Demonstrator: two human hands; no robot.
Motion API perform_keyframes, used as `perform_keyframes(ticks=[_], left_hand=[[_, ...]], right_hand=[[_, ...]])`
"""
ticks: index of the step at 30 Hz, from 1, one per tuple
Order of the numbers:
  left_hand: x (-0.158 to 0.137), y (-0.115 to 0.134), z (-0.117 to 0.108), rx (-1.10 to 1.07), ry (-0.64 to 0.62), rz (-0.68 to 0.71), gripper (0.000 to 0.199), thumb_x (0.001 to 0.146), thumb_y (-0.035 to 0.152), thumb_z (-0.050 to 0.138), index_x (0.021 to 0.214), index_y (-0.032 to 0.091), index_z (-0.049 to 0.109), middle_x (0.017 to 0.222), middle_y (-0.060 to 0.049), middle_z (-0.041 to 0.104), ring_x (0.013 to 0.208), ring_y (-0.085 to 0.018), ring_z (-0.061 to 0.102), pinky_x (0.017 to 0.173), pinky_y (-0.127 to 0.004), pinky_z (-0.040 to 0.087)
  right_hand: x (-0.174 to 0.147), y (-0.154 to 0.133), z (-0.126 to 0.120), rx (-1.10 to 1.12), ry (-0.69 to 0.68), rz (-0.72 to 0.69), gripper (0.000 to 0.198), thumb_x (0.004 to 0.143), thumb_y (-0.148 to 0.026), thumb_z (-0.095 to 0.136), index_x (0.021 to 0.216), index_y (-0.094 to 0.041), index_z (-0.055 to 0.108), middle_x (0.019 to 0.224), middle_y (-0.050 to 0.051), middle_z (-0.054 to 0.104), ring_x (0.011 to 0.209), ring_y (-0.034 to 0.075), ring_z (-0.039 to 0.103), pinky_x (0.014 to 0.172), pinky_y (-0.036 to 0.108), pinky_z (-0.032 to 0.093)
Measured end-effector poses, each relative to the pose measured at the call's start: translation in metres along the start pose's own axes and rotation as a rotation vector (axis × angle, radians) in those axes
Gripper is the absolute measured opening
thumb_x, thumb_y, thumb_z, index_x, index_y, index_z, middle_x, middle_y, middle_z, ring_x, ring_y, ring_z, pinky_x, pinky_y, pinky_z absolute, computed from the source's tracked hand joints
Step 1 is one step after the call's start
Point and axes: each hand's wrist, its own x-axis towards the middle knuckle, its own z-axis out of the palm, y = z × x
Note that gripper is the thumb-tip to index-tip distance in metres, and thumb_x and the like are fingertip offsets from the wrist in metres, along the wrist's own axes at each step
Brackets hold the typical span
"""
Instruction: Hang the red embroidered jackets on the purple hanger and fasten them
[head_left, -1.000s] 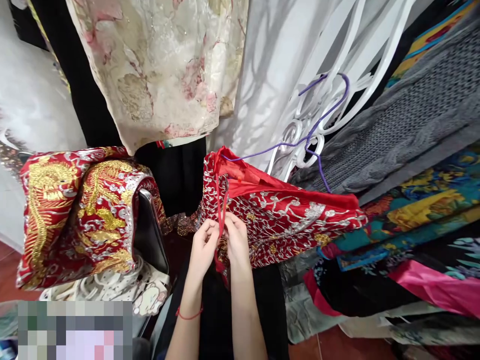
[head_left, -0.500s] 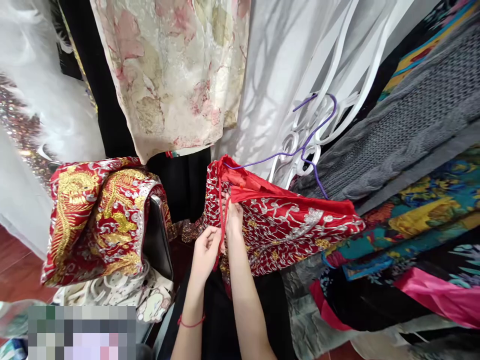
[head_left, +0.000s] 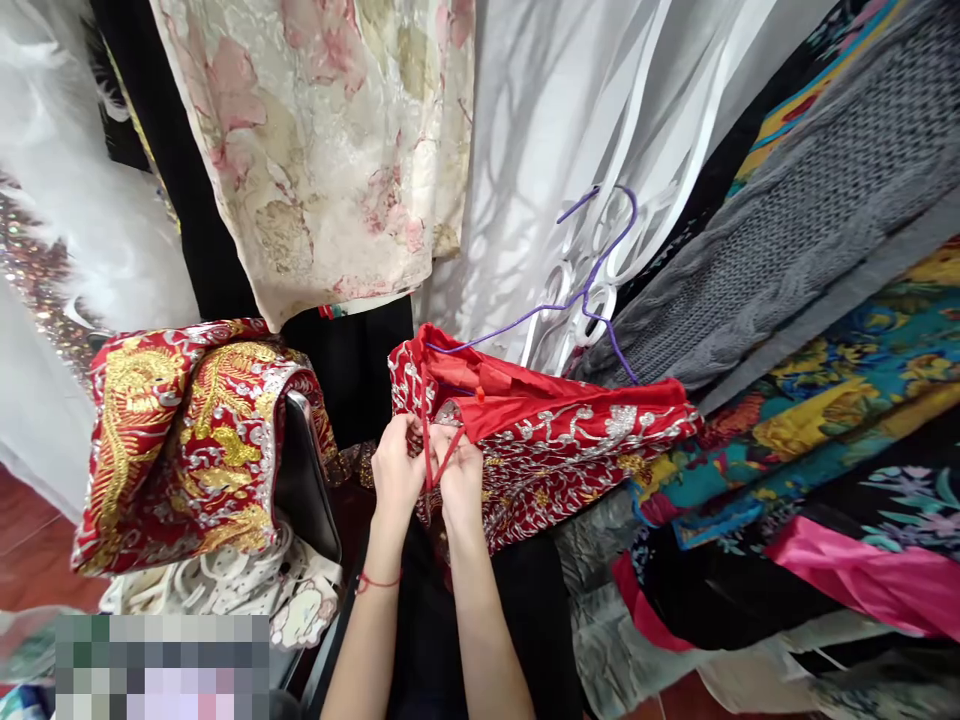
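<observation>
- Head view: red embroidered garment [head_left: 555, 455] near centre, its left end at both hands, its right end against the hanging floral cloth [head_left: 817, 400].
- I read its long axis as left to right, sloping slightly down to the right; plain red lining shows along the opening, which faces up.
- Left hand [head_left: 397, 465]: fingers curled in at the garment's left end, beside the red cord [head_left: 425, 400]. Fingertips partly hidden; I cannot tell whether that grip is clenched, or on what.
- Right hand [head_left: 463, 475]: just beside it, a slanting strand of cord across its fingers. Grip state unclear to me.
- Cord makes a narrow V; its ends are hard to trace.
- Purple hanger [head_left: 586, 290]: hook upward, lower arms vanishing into the opening. I cannot tell whether the hook touches the white scrollwork [head_left: 703, 140].
- Left: folded red-and-gold cloth [head_left: 142, 450] partly covers a dark flat object [head_left: 307, 490].
- Lower left: pixelated block [head_left: 161, 665], contents unreadable, cut by the frame.
</observation>
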Motion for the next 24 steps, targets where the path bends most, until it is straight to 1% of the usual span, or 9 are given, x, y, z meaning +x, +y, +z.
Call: perform_keyframes(ticks=[3,6,8,10,13,15,18,20,24], left_hand=[[0.012,0.001,0.000,0.088,-0.088,0.051,0.016,0.090,0.030,0.049,0.096,0.020,0.060,0.087,-0.005,0.068,0.075,-0.018,0.063,0.068,-0.027,0.044],[0.014,0.002,0.004,0.058,-0.157,0.051,0.021,0.094,0.032,0.044,0.097,0.020,0.061,0.076,-0.002,0.066,0.062,-0.015,0.058,0.062,-0.025,0.041],[0.012,0.003,0.006,0.018,-0.164,0.047,0.024,0.096,0.034,0.042,0.093,0.020,0.061,0.072,-0.001,0.064,0.059,-0.014,0.056,0.060,-0.024,0.040],[0.009,0.004,0.008,-0.016,-0.171,0.044,0.026,0.096,0.036,0.042,0.094,0.020,0.062,0.075,-0.002,0.065,0.062,-0.015,0.058,0.062,-0.024,0.041],[0.005,0.002,0.010,-0.062,-0.167,0.052,0.025,0.096,0.035,0.044,0.096,0.019,0.064,0.081,-0.004,0.068,0.068,-0.016,0.061,0.066,-0.025,0.043],[0.003,0.000,0.011,-0.083,-0.156,0.054,0.023,0.094,0.031,0.045,0.093,0.019,0.065,0.082,-0.005,0.069,0.070,-0.017,0.061,0.068,-0.026,0.044],[0.001,-0.004,0.012,-0.079,-0.140,0.049,0.021,0.091,0.026,0.047,0.096,0.019,0.066,0.084,-0.005,0.069,0.071,-0.018,0.062,0.070,-0.026,0.046],[-0.002,-0.004,0.014,-0.065,-0.131,0.053,0.021,0.090,0.028,0.048,0.097,0.019,0.066,0.083,-0.005,0.069,0.070,-0.018,0.061,0.068,-0.026,0.045],[-0.006,-0.003,0.016,-0.073,-0.120,0.067,0.020,0.090,0.034,0.052,0.084,0.019,0.063,0.076,-0.002,0.063,0.067,-0.015,0.056,0.066,-0.025,0.044]], right_hand=[[-0.003,-0.002,0.002,0.020,-0.028,0.021,0.040,0.069,-0.052,0.078,0.083,-0.016,0.069,0.052,-0.007,0.051,0.040,0.005,0.038,0.040,0.020,0.032],[-0.001,-0.004,0.005,0.030,-0.007,-0.009,0.042,0.071,-0.054,0.077,0.087,-0.016,0.068,0.055,-0.007,0.053,0.036,0.004,0.036,0.037,0.020,0.030],[0.000,-0.007,0.006,0.024,0.002,-0.040,0.042,0.073,-0.054,0.077,0.087,-0.016,0.067,0.058,-0.006,0.056,0.036,0.004,0.038,0.036,0.020,0.030],[0.001,-0.011,0.007,0.025,0.005,-0.058,0.041,0.074,-0.055,0.076,0.082,-0.016,0.066,0.057,-0.005,0.056,0.035,0.004,0.038,0.035,0.020,0.028],[0.003,-0.018,0.009,0.035,0.000,-0.060,0.038,0.077,-0.053,0.074,0.075,-0.017,0.064,0.046,-0.008,0.048,0.033,0.005,0.036,0.035,0.020,0.026],[0.005,-0.024,0.013,0.058,-0.003,-0.066,0.035,0.077,-0.050,0.075,0.074,-0.018,0.063,0.043,-0.009,0.045,0.034,0.005,0.036,0.037,0.020,0.029],[0.008,-0.036,0.021,0.096,0.007,-0.107,0.034,0.075,-0.048,0.077,0.073,-0.018,0.062,0.050,-0.007,0.054,0.037,0.005,0.038,0.039,0.020,0.034],[0.009,-0.048,0.026,0.110,0.020,-0.143,0.032,0.076,-0.046,0.076,0.074,-0.018,0.062,0.056,-0.005,0.058,0.038,0.004,0.038,0.040,0.020,0.035],[0.010,-0.066,0.030,0.139,0.004,-0.173,0.024,0.079,-0.040,0.073,0.080,-0.018,0.063,0.065,-0.004,0.062,0.039,0.002,0.039,0.039,0.019,0.032]])
